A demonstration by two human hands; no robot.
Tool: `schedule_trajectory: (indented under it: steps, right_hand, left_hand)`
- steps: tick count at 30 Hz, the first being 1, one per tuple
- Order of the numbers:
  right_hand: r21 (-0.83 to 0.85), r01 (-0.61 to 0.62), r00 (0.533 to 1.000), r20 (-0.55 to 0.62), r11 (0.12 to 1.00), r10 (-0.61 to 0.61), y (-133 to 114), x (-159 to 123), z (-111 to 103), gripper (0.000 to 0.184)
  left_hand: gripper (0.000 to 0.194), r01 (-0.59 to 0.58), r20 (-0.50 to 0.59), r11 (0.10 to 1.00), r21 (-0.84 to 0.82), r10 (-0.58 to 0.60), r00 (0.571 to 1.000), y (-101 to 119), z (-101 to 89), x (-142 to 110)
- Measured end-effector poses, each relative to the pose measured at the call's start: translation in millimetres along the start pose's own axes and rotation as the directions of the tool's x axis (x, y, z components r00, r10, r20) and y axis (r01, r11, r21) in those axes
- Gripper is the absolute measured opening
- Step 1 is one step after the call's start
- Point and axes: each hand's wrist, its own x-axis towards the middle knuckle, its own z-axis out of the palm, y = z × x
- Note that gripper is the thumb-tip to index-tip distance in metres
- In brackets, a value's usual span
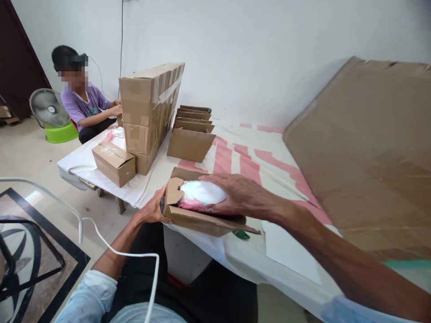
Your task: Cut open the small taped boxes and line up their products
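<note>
An open cardboard box [198,220] lies at the near edge of the low table [289,251]. Inside it sits a white and pink wrapped packet [202,195]. My right hand [235,193] lies flat over the packet, fingers stretched out and pressing on it. My left hand [153,208] grips the box's left end, fingers curled against the flap.
A tall stack of taped cartons [148,112] stands at the table's far end, a small closed box [113,162] beside it and a row of open boxes [191,134] behind. A large cardboard sheet [367,152] leans at right. Another person [85,105] sits beyond, near a fan [49,107].
</note>
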Motion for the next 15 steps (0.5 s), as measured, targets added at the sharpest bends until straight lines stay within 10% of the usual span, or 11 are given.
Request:
schedule_trajectory:
  steps: [7, 12, 15]
  right_hand:
    - [0.165, -0.068, 0.980, -0.172, 0.984, 0.096, 2.9, -15.1, -54.1, 0.067]
    - [0.308, -0.091, 0.963, -0.215, 0.947, 0.163, 4.9, -16.6, -54.4, 0.062]
    - [0.420, -0.039, 0.957, -0.245, 0.907, 0.155, 5.5, -8.1, -45.2, 0.069]
  left_hand:
    - [0.148, 0.112, 0.078, 0.992, 0.062, -0.117, 0.990, 20.4, -33.8, -2.4]
    - [0.081, -0.008, -0.211, 0.996, -0.092, -0.012, 0.977, 66.4, -65.5, 3.5]
    - [0.081, -0.078, -0.229, 0.971, -0.226, 0.025, 0.973, 94.6, -64.3, 23.7]
